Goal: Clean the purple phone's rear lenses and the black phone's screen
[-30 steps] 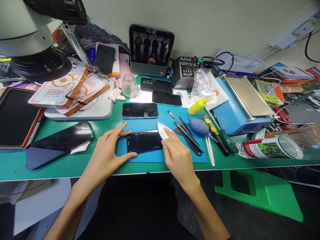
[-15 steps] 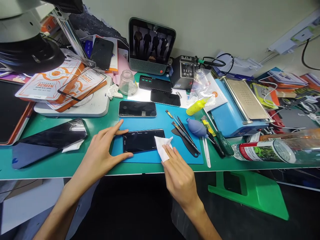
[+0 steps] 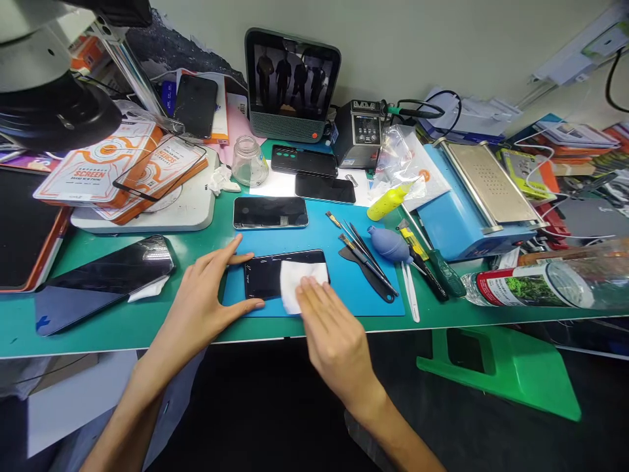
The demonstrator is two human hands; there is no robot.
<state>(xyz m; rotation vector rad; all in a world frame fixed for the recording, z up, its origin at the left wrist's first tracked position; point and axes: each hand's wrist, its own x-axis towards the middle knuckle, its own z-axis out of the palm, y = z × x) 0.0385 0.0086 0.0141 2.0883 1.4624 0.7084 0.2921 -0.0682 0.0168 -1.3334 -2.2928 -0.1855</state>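
A black smartphone (image 3: pixel 263 275) lies face up on the blue mat (image 3: pixel 268 244). My left hand (image 3: pixel 201 295) spans its left end, thumb at the near edge and a finger at the far edge, holding it in place; the index finger stretches out beyond. Over the right part of the screen, my right hand (image 3: pixel 334 334) presses a white wipe (image 3: pixel 293 285) flat under its fingertips. The wipe and fingers hide that part of the screen. Just behind lies another phone (image 3: pixel 270 212), also face up.
Right of the phone are brushes (image 3: pixel 366 262), a black spatula (image 3: pixel 368 275), a blue air blower (image 3: pixel 388 244), white tweezers (image 3: pixel 410 292) and a green-handled screwdriver (image 3: pixel 446 272). A glass jar (image 3: pixel 249 164) and a tablet-like display (image 3: pixel 293 78) stand behind. A large dark phone (image 3: pixel 108 278) lies left.
My right hand has moved left with the wipe, from the phone's right end further onto the screen. The wipe now lies flatter. My left hand stays at the phone's left end.
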